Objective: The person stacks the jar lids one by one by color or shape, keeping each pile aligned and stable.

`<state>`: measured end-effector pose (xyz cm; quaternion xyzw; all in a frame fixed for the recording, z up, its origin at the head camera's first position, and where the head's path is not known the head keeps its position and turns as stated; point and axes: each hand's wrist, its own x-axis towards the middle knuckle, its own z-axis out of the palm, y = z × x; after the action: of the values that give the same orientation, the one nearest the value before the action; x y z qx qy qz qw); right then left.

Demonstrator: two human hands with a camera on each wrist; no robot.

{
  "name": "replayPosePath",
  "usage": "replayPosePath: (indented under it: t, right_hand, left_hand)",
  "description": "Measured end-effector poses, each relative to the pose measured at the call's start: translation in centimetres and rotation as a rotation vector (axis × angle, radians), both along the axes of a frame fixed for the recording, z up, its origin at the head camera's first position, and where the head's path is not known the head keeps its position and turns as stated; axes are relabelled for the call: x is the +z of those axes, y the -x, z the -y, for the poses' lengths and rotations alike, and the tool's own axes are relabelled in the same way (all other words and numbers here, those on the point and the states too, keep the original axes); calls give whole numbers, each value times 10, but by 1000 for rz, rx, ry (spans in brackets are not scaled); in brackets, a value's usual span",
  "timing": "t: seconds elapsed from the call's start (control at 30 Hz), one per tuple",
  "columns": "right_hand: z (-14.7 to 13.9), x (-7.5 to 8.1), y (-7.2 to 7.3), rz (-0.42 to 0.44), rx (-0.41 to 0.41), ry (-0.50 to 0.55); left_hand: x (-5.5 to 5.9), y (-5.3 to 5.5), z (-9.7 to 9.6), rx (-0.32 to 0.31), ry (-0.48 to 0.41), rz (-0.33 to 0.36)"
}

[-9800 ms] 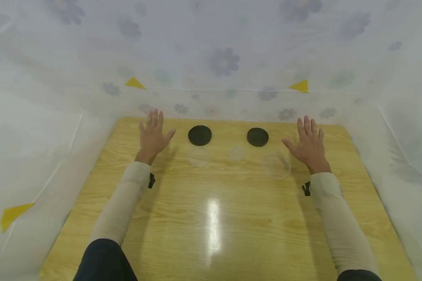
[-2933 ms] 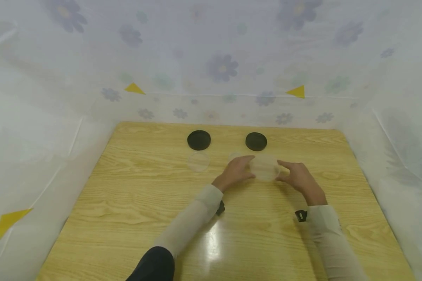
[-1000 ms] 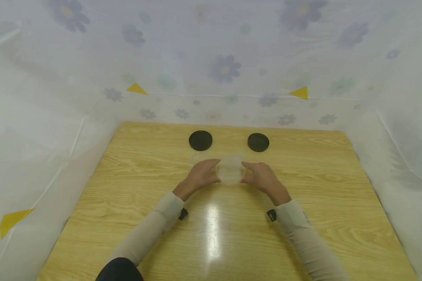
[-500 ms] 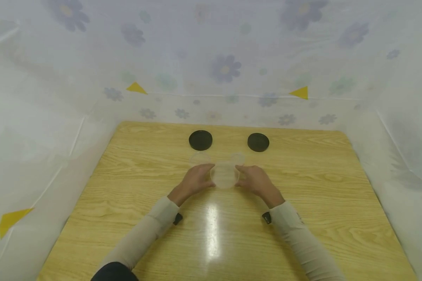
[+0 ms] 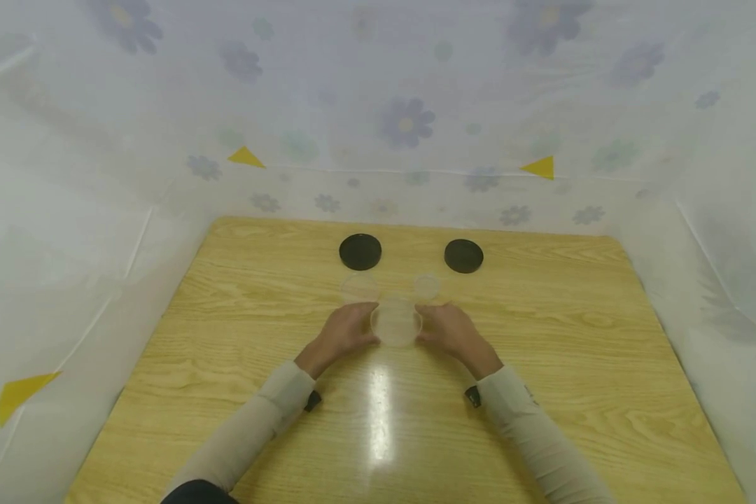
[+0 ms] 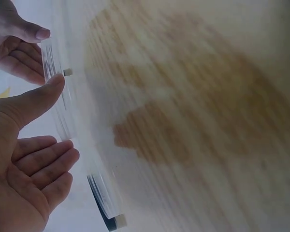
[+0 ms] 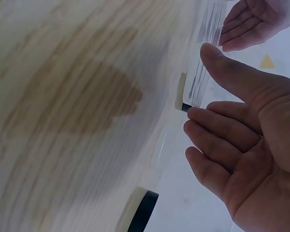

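Note:
In the head view a clear round shallow dish (image 5: 395,323) sits at mid-table, between my two hands. My left hand (image 5: 343,329) holds its left edge, thumb and fingers apart along the rim. Mirroring it, my right hand (image 5: 451,330) grips the right edge. The left wrist view has the left thumb at the dish's clear side wall (image 6: 63,111), the other fingers lower along the rim. From the right wrist, the right thumb presses the wall (image 7: 203,53) while the fingertips meet its lower end.
Behind the held dish lie a smaller clear disc (image 5: 426,285) and a mid-sized clear disc (image 5: 358,285). Farther back are two black round shallow discs, a left one (image 5: 360,252) and a right one (image 5: 463,256). White flowered sheeting (image 5: 403,189) encloses the wooden table (image 5: 227,280).
From spread apart at the sides, both hands came to the large clear dish at right. They have brought it left and toward the person; the other discs stay put.

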<state>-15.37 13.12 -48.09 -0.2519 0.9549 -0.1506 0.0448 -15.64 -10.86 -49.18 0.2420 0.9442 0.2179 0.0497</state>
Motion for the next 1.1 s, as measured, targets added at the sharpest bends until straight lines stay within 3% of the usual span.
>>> replayPosePath:
  t: [0.43, 1.1]
  right_hand:
    - [9, -10, -1, -9, 24, -46]
    - [14, -15, -3, -11, 16, -23]
  left_hand:
    - [-7, -5, 3, 3, -2, -5]
    - [-10, -9, 2, 30, 3, 12]
